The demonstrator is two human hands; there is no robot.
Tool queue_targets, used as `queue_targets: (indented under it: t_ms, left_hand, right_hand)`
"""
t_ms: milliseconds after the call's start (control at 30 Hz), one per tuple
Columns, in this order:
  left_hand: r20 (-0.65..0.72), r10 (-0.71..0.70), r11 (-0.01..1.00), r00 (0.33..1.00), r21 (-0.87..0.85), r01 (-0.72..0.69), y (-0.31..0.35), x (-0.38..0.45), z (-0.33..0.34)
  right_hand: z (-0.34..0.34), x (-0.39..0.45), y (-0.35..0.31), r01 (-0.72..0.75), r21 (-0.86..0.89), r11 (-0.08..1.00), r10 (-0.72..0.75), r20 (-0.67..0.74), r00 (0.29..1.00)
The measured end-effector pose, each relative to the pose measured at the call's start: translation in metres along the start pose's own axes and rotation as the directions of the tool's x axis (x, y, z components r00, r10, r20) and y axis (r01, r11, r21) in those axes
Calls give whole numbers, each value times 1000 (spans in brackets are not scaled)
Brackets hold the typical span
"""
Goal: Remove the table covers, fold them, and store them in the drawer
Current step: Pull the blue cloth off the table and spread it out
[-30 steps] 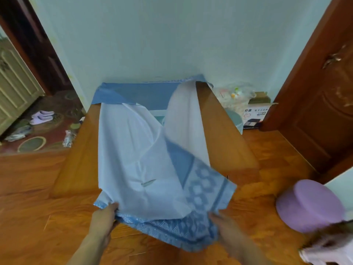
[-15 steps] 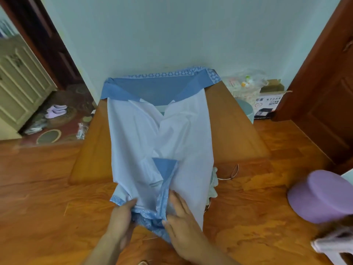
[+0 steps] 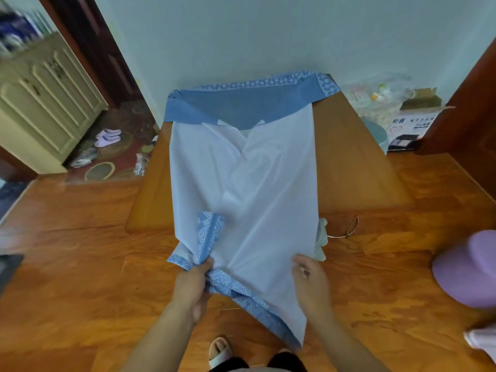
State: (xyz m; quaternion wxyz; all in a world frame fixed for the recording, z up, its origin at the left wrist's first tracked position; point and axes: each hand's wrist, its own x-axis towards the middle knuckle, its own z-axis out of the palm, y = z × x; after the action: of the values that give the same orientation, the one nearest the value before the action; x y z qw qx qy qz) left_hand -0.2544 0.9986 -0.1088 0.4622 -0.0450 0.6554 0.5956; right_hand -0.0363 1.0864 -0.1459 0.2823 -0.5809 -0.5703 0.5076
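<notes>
A blue table cover (image 3: 244,173) with a pale underside and patterned border lies folded lengthwise into a long strip down the middle of the wooden table (image 3: 357,167). Its near end hangs off the front edge toward me. My left hand (image 3: 194,280) grips the patterned border at the near left corner. My right hand (image 3: 308,277) pinches the pale right edge of the strip. The far end still shows a blue band spread across the table's back edge. No drawer is in view.
A purple stool (image 3: 469,269) stands at the right. Boxes and bags (image 3: 402,114) sit by the wall beside a brown door (image 3: 475,103). A cream cabinet (image 3: 40,103) and slippers (image 3: 107,135) lie beyond the left doorway. A wire loop (image 3: 349,229) lies below the table's front edge.
The cover's right flap has been folded over to the left, making a narrow strip. My hands came together at the near end, then my right hand moved out to the strip's right edge.
</notes>
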Motion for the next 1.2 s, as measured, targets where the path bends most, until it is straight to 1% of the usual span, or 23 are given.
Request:
queue_targets:
  t_ms: [33,67,100,133,167,200,233,267,300,333,367,400,433,500,567,633,700,733,833,933,1033,1100,1200]
  left_hand:
    - [14,-10,1000,1000,-11,10,2,-2,-4]
    - [33,-14,1000,999,-18,15,4,-5,-9]
    - [48,-17,1000,999,-20,18,6,-7,-13]
    - [57,-22,999,998,-22,23,8,-8,-18]
    - [66,-29,999,997,-22,31,9,-9,-23]
    - [79,-37,999,996,-18,39,10,-10,-28]
    - [91,-49,999,995,-2,49,10,-12,-33]
    - [104,-61,998,993,23,59,10,-16,-39]
    - [121,-68,996,990,62,61,12,-21,-48]
    - [134,-69,993,989,105,55,11,-23,-55]
    - [150,-67,987,986,155,43,11,-22,-64]
    - [173,-64,979,983,201,28,11,-21,-78]
    - [194,-66,973,979,228,21,11,-19,-92]
    - [221,-74,972,973,235,21,8,-15,-122]
    - [216,-90,985,972,165,54,5,-18,-149]
    - [212,-140,989,967,85,124,0,-20,-177]
    - [177,-213,977,961,24,212,-5,-17,-207]
    - [157,-244,969,957,-4,248,-7,-18,-223]
    - [151,-272,961,950,-1,275,-3,-34,-271]
    - [260,-200,980,945,59,191,15,-63,-299]
    - [332,-81,980,940,198,15,28,-98,-298]
    - [399,-1,961,917,253,-109,38,-135,-287]
    - [485,138,913,863,276,-301,48,-197,-266]
  right_hand:
    - [-15,2,17,-133,-76,988,124,-113,986]
    - [-29,2,32,-295,-76,953,281,-157,947]
    - [-40,0,48,-447,-28,894,442,-99,891]
    - [-43,-7,62,-567,43,823,566,26,824]
    - [-41,-22,62,-642,121,757,620,177,764]
    - [-35,-41,60,-697,201,689,627,317,712]
    - [-27,-59,59,-718,278,638,593,417,689]
    - [-17,-78,54,-717,373,589,547,470,693]
    - [-6,-95,50,-703,480,525,512,482,711]
    - [2,-106,52,-699,565,438,505,489,711]
    - [10,-113,54,-688,614,387,520,471,713]
    - [17,-121,54,-664,637,392,545,421,726]
    - [23,-128,55,-628,648,431,554,359,751]
    - [30,-141,54,-554,630,544,546,236,804]
    - [39,-161,51,-474,647,597,510,151,847]
    - [53,-187,42,-394,655,645,468,69,881]
    - [73,-215,31,-348,662,664,454,13,891]
    - [84,-230,26,-353,662,661,474,-4,880]
    - [104,-279,13,-371,660,653,518,-32,855]
    - [106,-331,-4,-354,649,673,515,-68,854]
    - [89,-373,-19,-282,649,706,473,-136,871]
    - [64,-392,-28,-222,671,707,459,-197,866]
    - [17,-430,-45,-119,718,686,428,-266,864]
